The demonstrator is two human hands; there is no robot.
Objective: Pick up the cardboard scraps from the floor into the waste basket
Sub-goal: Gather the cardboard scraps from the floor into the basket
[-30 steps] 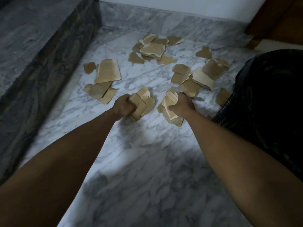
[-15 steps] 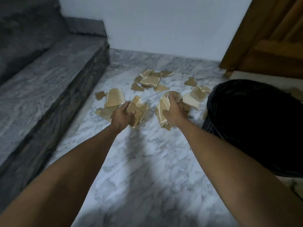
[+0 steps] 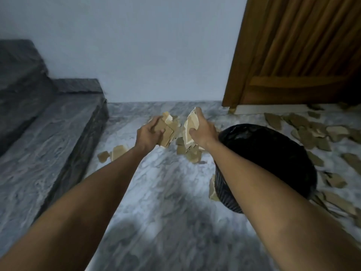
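Both hands have risen off the floor since the earlier frames, each carrying up the bundle of cardboard it had gathered, and the view has tilted upward so that more wall and door now show.

At nine o'clock, dark grey stone steps [image 3: 45, 133] run along the left edge. Beside their base, around eight o'clock from the hands, a few loose floor scraps [image 3: 113, 152] lie on the grey-veined marble floor [image 3: 166, 202].

Just left of centre, the left hand [image 3: 148, 136] is held in the air, fingers and thumb curled around a thick left bundle [image 3: 167, 132] of tan cardboard pieces. Close beside it, toward three o'clock but not touching, the right hand [image 3: 202, 132] clasps a right bundle [image 3: 190, 126], whose pale, torn edge faces the camera. More pieces [image 3: 192, 153] lie on the floor below the two hands, at about six o'clock from them.

Immediately right of the right forearm stands the black waste basket [image 3: 273, 153], its open mouth tilted toward the viewer; the right hand is near its rim at about ten o'clock. Whether anything lies inside cannot be told, as the interior is dark.

Farther right, from one to four o'clock of the basket, many darker scattered scraps [image 3: 312, 132] cover the floor. Above them, at one o'clock in the scene, a brown wooden door [image 3: 302, 55] meets the plain pale wall [image 3: 136, 45].
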